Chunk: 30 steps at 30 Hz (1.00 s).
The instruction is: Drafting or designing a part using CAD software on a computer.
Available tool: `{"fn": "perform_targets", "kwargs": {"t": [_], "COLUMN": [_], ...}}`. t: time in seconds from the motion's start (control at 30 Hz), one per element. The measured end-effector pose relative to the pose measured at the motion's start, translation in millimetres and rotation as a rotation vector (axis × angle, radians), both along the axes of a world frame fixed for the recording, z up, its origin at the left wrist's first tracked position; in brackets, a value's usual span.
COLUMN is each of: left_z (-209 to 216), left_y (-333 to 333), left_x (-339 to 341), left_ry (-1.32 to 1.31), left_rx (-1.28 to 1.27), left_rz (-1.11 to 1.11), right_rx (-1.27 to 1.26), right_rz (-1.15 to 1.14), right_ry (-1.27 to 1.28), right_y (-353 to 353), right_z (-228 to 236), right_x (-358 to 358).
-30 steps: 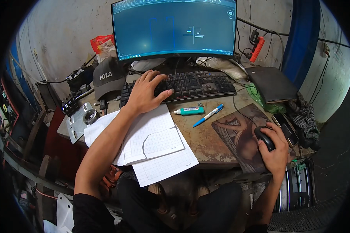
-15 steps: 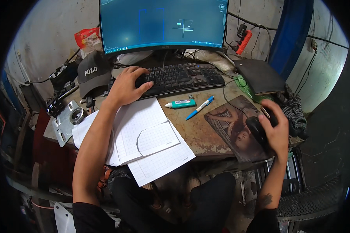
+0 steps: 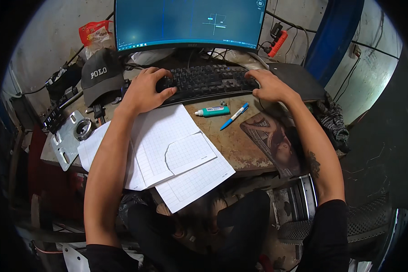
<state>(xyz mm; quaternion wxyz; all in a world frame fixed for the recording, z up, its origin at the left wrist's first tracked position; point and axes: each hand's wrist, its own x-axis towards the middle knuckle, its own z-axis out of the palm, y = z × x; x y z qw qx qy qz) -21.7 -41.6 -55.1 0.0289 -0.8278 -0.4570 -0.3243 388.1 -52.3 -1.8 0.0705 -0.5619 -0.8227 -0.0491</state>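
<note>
A black keyboard (image 3: 208,84) lies in front of a curved monitor (image 3: 181,22) that shows a dark drawing screen with thin lines. My left hand (image 3: 145,90) rests at the keyboard's left end, thumb and fingers apart over the keys. At the opposite end, my right hand (image 3: 273,87) reaches over the number keys with its thumb apart from the fingers; neither hand holds anything. Squared paper sheets (image 3: 192,158), one with a torn edge, lie beside my left forearm. A picture mouse pad (image 3: 267,138) is partly covered by my right forearm, which hides the mouse.
Between the hands lie a green correction pen (image 3: 215,111) and a blue-and-white pen (image 3: 235,116). A cap (image 3: 102,77), a metal ring (image 3: 83,129) and a slotted metal plate (image 3: 63,147) are at left. A black folder (image 3: 299,80) and a patterned cloth (image 3: 334,122) sit at right.
My right hand has let go of the mouse and moved up and left to the keyboard's right end. My left hand stays at the keys. The view has shifted slightly.
</note>
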Motion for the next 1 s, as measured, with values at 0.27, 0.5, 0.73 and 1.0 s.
{"fn": "perform_targets", "kwargs": {"t": [0.27,0.5,0.73,1.0], "left_z": [7.3,2.9,6.0,8.1], "left_y": [-5.4,0.2,23.9,27.8], "left_x": [-0.6,-4.4,-45.8,-80.0], "left_ry": [-0.011,-0.057,-0.305,-0.301], "left_rx": [-0.07,0.026,0.202,-0.037], "left_rz": [-0.012,-0.021,0.155,0.332], "right_rx": [0.027,0.089,0.089,0.114], "right_rz": [-0.048,-0.08,-0.176,-0.117], "right_ry": [-0.033,-0.035,-0.018,-0.096], "right_y": [14.8,41.1,51.8,20.3], "right_z": [-5.3,-7.4,-13.5,-3.7], "right_x": [-13.3,-11.0,-4.1,-1.2]}}
